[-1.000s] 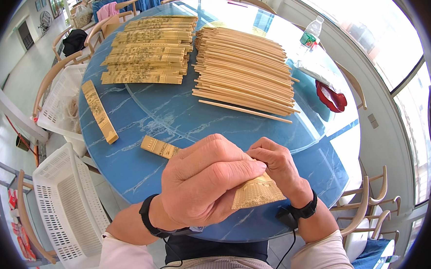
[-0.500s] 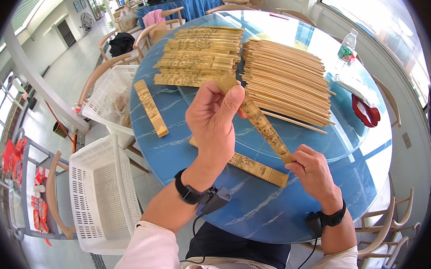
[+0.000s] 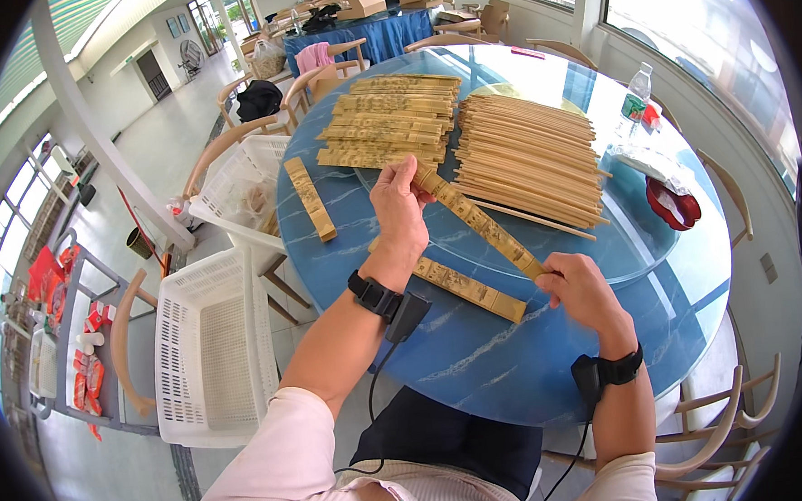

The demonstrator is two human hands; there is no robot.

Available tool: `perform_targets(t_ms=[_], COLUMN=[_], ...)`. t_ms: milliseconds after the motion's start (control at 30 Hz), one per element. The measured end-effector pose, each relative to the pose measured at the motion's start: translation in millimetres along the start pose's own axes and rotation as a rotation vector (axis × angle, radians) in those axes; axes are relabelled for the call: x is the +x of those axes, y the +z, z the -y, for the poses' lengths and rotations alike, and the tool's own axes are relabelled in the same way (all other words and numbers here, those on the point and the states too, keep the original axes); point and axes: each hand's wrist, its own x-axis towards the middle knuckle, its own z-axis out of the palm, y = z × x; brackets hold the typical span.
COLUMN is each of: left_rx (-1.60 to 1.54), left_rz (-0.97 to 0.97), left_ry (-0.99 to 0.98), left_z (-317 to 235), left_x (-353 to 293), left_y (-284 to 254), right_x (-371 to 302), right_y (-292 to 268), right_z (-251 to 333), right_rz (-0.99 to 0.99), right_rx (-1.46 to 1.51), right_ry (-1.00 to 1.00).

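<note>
A long gold strip with dark printed patterns (image 3: 483,221) slants between my hands above the blue marbled round table (image 3: 443,366). My left hand (image 3: 399,210) is closed on its upper end, thumb on top. The lower end is pinched in my right hand (image 3: 584,288). Beneath it, a similar gold strip (image 3: 471,290) lies near the table's front, its left end partly behind my left wrist. Another single strip (image 3: 310,199) rests near the left edge. Farther back, a pile of gold strips (image 3: 390,119) sits beside a wide stack of thin wooden sticks (image 3: 528,158).
A clear bottle (image 3: 638,93), a plastic bag (image 3: 655,160) and a red dish (image 3: 673,207) stand at the table's right. Two white plastic baskets, one near (image 3: 211,351) and one farther (image 3: 243,182), are to the left. Wooden chairs surround the table.
The strip was slightly bowed and is now straighter between my hands. Both hands keep their hold on its ends. The whole view has shifted, with more of the room showing at the top.
</note>
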Motion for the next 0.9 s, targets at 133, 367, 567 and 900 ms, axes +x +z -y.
perform_targets(t_ms=[133, 367, 567, 900], left_rx=[0.028, 0.281, 0.365, 0.348], left_rz=[0.058, 0.474, 0.485, 0.31], left_ry=[-0.118, -0.501, -0.275, -0.06], left_z=[-1.8, 9.9, 7.8, -45.1], left_x=[-45.3, -121.6, -103.4, 52.4], left_y=[24.6, 40.9, 49.0, 76.1], right_x=[0.9, 0.3, -4.5, -2.5], right_y=[-7.0, -4.2, -4.0, -3.6], right_z=[-5.4, -2.3, 5.0, -2.2], right_rz=[-0.009, -0.005, 0.052, -0.104], right_rx=[0.134, 0.249, 0.231, 0.207], right_ry=[0.053, 0.007, -0.002, -0.075])
